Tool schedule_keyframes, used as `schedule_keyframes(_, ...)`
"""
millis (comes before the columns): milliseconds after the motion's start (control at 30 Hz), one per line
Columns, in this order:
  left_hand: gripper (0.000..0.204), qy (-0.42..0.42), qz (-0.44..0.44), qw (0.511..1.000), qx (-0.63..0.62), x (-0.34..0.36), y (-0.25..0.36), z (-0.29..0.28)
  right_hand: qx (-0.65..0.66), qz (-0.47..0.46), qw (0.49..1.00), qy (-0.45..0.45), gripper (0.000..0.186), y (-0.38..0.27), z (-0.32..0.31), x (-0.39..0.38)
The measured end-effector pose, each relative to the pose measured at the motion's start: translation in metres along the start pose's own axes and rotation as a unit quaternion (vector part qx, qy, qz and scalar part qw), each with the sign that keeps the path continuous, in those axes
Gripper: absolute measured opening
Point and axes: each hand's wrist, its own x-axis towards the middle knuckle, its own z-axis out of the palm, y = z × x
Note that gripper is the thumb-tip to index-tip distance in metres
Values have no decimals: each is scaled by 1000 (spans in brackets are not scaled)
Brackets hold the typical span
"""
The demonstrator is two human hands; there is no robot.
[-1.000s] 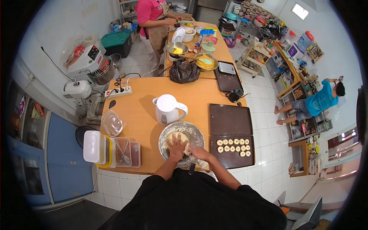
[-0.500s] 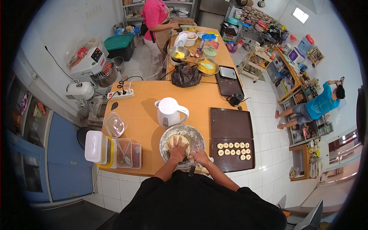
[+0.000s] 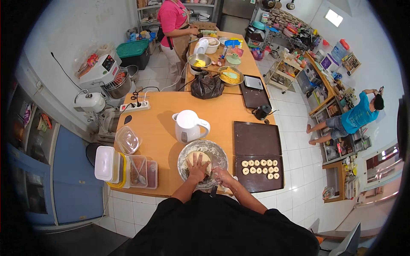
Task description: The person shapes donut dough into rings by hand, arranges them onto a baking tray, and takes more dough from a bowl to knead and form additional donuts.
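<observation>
A pale lump of dough (image 3: 195, 157) sits in a floury metal bowl (image 3: 222, 156) at the table's near edge. My left hand (image 3: 197, 170) presses on the dough with its fingers spread. At the bowl's near right rim, my right hand (image 3: 224, 176) is closed, its fingers curled near the dough. What it grips is too small to name. Just below it shows a narrow dark strip (image 3: 213, 190), which may be a handle. To the right, a dark baking tray (image 3: 256, 184) carries several ring-shaped dough pieces (image 3: 252, 170).
A white electric kettle (image 3: 188, 127) stands right behind the bowl. Plastic containers (image 3: 137, 167) are at the left, and a second dark tray (image 3: 257, 137) is at the right. Further back are a black plastic bag (image 3: 207, 84) and a power strip (image 3: 134, 106). Two other people are farther off.
My right hand has shifted slightly at the bowl's rim, and the dark strip beneath it has tilted a little. My left hand stays on the dough.
</observation>
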Motion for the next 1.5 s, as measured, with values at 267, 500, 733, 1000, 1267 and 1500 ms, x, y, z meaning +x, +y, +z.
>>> schedule_keyframes(267, 65, 31, 13, 999, -11, 1, -3, 9, 186, 38, 981, -26, 39, -16, 19, -7)
schedule_keyframes(500, 65, 3, -4, 1000, -18, 1, -1, 1, 151, -47, 985, -63, 33, -2, 4, 2)
schedule_keyframes(733, 64, 13, -4, 1000, -2, 0, -2, 9, 215, 6, 976, -42, 35, -15, 12, -2)
schedule_keyframes(1000, 61, -34, -15, 999, -13, 1, 5, -9, 191, -22, 979, 59, 4, 0, 27, 0)
schedule_keyframes(1267, 60, -64, -25, 998, -8, 2, 3, -11, 258, 21, 966, 15, 15, 8, 12, 12)
schedule_keyframes(1500, 61, -9, -22, 1000, -14, 3, 1, 2, 156, -27, 986, -42, 24, 3, 16, 13)
